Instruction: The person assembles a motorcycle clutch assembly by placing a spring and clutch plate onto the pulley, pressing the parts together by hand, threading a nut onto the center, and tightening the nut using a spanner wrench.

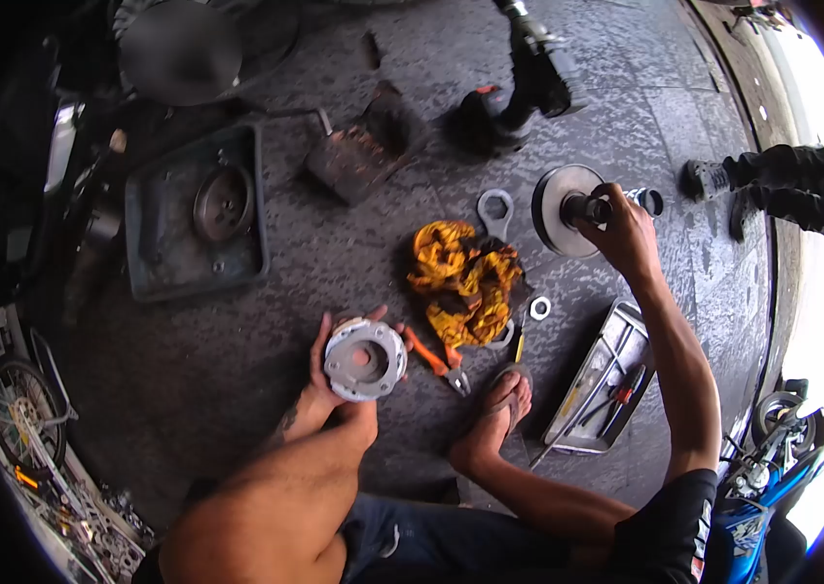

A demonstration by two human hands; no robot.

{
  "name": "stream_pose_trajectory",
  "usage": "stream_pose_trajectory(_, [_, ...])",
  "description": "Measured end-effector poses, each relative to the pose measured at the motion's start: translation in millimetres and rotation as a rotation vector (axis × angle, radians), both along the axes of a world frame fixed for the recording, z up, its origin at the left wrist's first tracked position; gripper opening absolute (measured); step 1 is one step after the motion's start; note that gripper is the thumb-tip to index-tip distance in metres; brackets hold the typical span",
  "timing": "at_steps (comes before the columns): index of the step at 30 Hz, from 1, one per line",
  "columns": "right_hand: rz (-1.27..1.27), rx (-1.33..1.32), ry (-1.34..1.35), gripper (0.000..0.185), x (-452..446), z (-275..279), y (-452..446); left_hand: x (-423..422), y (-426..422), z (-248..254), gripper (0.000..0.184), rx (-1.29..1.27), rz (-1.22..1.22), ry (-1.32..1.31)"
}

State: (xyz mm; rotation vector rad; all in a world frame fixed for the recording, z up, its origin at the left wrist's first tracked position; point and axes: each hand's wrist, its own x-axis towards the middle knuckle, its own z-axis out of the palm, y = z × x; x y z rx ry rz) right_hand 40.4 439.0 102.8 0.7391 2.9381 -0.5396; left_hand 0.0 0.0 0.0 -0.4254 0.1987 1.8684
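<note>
My left hand (pixel 317 397) holds a round silver clutch shoe assembly (pixel 342 362) from below, its fingers curled round the rim. A hole shows in the assembly's middle. At the upper right my right hand (pixel 623 226) is closed at the dark hub of a metal pulley (pixel 550 207) with a broad flat disc. The fingers partly hide the hub. Just beyond that hand is a short, dark cylindrical part (pixel 652 201) with a shiny ring; whether it touches the hand I cannot tell. A yellow-and-black rag (pixel 465 282) lies crumpled on the floor between my hands.
Orange-handled pliers (pixel 436 358), a ring wrench (pixel 495 209) and a nut (pixel 540 309) lie round the rag. A tool tray (pixel 567 414) sits by my foot. Farther out are a dark tray (pixel 144 238), a power tool (pixel 538 83) and another person's legs (pixel 791 175).
</note>
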Motion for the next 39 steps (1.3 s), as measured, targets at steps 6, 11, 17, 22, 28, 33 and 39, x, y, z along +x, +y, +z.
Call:
stream_pose_trajectory(6, [0.245, -0.155, 0.068, 0.048, 23, -3, -115, 3, -13, 10, 0.086, 0.095, 0.170, -0.073])
stream_pose_trajectory(11, [0.372, -0.160, -0.020, 0.051, -1, -40, -175, -4, -23, 11, 0.082, 0.082, 0.238, -0.027])
stream_pose_trajectory(17, [0.316, -0.106, 0.000, 0.054, -11, -76, -189, -1, -22, 8, 0.079, 0.036, 0.216, -0.043])
stream_pose_trajectory(22, [0.074, -0.246, 0.332, 0.061, 3, -63, -148, 9, -9, 8, 0.080, 0.057, 0.138, -0.114])
stream_pose_trajectory(28, [-0.605, 0.438, 0.504, 0.076, 34, -57, 22, 19, 3, 10, 0.046, -0.054, 0.027, -0.103])
stream_pose_trajectory(33, [-0.309, 0.059, 0.273, 0.078, 53, -80, 110, 4, 8, 0, 0.069, -0.034, -0.097, -0.018])
stream_pose_trajectory(39, [-0.534, -0.343, 0.357, 0.049, 44, -34, 52, 2, 2, -5, 0.079, 0.104, -0.052, -0.103])
